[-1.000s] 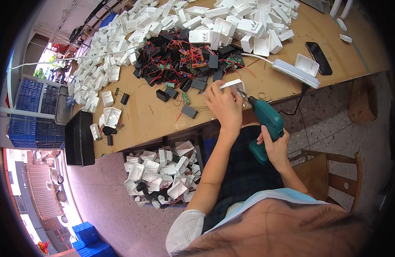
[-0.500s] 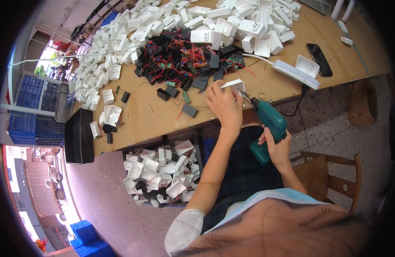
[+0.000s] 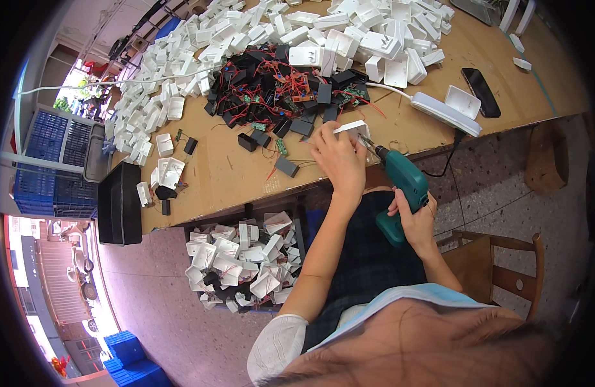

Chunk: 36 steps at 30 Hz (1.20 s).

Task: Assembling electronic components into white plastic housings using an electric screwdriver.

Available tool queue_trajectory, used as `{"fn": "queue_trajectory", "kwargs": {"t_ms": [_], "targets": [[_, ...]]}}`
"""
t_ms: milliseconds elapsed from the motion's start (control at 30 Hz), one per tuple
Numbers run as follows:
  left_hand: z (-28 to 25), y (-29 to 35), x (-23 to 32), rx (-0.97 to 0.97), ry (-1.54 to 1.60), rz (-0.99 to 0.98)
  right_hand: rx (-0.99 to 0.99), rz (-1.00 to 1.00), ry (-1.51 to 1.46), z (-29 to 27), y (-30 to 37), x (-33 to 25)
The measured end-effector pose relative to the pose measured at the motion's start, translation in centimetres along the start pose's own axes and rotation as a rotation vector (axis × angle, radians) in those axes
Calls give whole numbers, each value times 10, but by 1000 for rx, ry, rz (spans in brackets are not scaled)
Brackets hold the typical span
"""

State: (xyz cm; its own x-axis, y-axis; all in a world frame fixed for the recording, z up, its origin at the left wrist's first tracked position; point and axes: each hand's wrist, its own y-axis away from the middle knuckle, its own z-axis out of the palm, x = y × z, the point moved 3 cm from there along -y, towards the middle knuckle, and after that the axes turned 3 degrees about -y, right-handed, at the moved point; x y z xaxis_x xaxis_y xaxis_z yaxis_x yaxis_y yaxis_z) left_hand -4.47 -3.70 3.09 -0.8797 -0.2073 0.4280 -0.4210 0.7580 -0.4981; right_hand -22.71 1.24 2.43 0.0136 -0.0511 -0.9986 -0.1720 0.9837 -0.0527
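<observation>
My left hand grips a small white plastic case at the table's front edge, its fingers curled over the near side. My right hand is wrapped round the handle of a green power drill. The drill's thin metal tip reaches into the open side of the case; what it touches inside is too small to make out. Just beyond my left hand lies a heap of black boxes, red wires and small circuit boards. A loose black box with wires rests left of that hand.
White plastic cases are piled across the table's far side. A white power strip and a black phone lie at right. A black bin stands at the left edge. Below is a crate of white cases; a wooden chair is at right.
The drill and my right hand have shifted very slightly to the left. My left hand stays on the white case, and the tip remains at its open side.
</observation>
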Motion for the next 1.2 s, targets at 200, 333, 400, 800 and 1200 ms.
{"fn": "queue_trajectory", "kwargs": {"t_ms": [200, 333, 400, 800, 1200], "targets": [[3, -1, -3, 7, -4, -1, -3, -16, -8, 0, -1, 1], [0, -1, 0, -12, 12, -4, -8, -20, -14, -1, -1, 2], [0, -1, 0, -16, 8, -9, 2, -16, -15, -1, 1, 2], [-1, 0, 3, -11, -7, -16, 5, -11, -17, -1, 3, -2], [3, 1, 1, 23, -18, -7, 62, -23, -179, -29, 20, 1]]}}
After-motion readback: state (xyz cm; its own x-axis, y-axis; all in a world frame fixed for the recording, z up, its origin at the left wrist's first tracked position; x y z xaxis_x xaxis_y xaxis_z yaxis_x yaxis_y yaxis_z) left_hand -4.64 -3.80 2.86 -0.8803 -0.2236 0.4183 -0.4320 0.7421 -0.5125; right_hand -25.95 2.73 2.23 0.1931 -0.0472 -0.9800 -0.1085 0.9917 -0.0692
